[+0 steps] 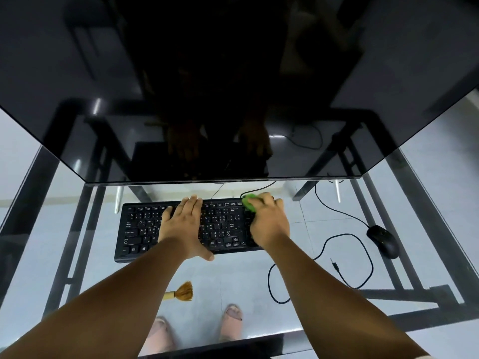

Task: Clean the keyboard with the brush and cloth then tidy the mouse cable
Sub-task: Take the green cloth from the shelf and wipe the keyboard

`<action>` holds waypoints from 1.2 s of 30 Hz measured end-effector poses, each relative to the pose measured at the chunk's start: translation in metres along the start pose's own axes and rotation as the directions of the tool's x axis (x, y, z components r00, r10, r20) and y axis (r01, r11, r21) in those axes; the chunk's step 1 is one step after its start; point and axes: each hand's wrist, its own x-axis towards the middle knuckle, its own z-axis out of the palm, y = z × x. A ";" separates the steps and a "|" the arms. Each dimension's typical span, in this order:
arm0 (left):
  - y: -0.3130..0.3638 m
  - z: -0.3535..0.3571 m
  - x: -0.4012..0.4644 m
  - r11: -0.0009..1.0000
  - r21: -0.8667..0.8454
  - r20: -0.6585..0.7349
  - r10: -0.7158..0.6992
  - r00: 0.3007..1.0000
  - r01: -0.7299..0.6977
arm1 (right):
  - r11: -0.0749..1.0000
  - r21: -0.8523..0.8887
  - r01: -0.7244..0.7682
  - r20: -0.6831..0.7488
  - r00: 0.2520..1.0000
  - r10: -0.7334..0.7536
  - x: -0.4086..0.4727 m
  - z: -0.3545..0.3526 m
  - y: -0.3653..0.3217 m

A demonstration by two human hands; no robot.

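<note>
The support was a glass-topped table on a dark metal frame. Directly on the glass lay a black keyboard at centre, a brush near the front edge, a black mouse to the right, and its cable in loose loops between keyboard and mouse. A monitor stood at the rear.

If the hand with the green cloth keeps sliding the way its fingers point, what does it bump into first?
Probably the monitor. The right hand holds the cloth at the keyboard's far edge, its fingers pointing away; a thin cable lies just beyond, though depth is unclear.
</note>
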 end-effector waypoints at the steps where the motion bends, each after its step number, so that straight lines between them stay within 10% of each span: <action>1: -0.001 0.000 -0.001 1.000 -0.011 -0.006 -0.009 1.000 0.009 | 0.995 -0.006 0.095 0.018 0.995 -0.095 -0.004 0.004 -0.005; 5: -0.006 0.005 -0.006 0.999 -0.048 -0.042 -0.018 0.999 0.016 | 0.967 -0.013 0.254 0.028 0.967 -0.253 -0.017 0.005 0.009; 11: -0.024 0.015 -0.018 0.995 -0.102 -0.092 -0.028 0.995 0.018 | 1.000 0.008 -0.017 -0.082 0.997 0.017 -0.012 0.013 -0.002; 18: -0.056 0.013 -0.029 0.992 -0.098 -0.115 -0.086 0.990 0.075 | 0.914 -0.036 0.404 0.074 0.913 -0.400 -0.032 0.027 -0.003; 25: -0.085 0.015 -0.039 0.981 -0.100 -0.107 -0.176 0.979 0.165 | 0.996 0.006 0.089 -0.124 0.988 -0.088 -0.025 0.028 -0.016; 32: -0.090 0.018 -0.047 0.964 -0.168 -0.105 -0.224 0.969 0.205 | 0.879 -0.041 0.475 0.126 0.875 -0.467 -0.037 0.050 -0.052; 36: -0.103 0.016 -0.048 0.968 -0.180 -0.115 -0.194 0.974 0.172 | 0.944 -0.005 0.329 -0.045 0.943 -0.328 -0.034 0.043 -0.033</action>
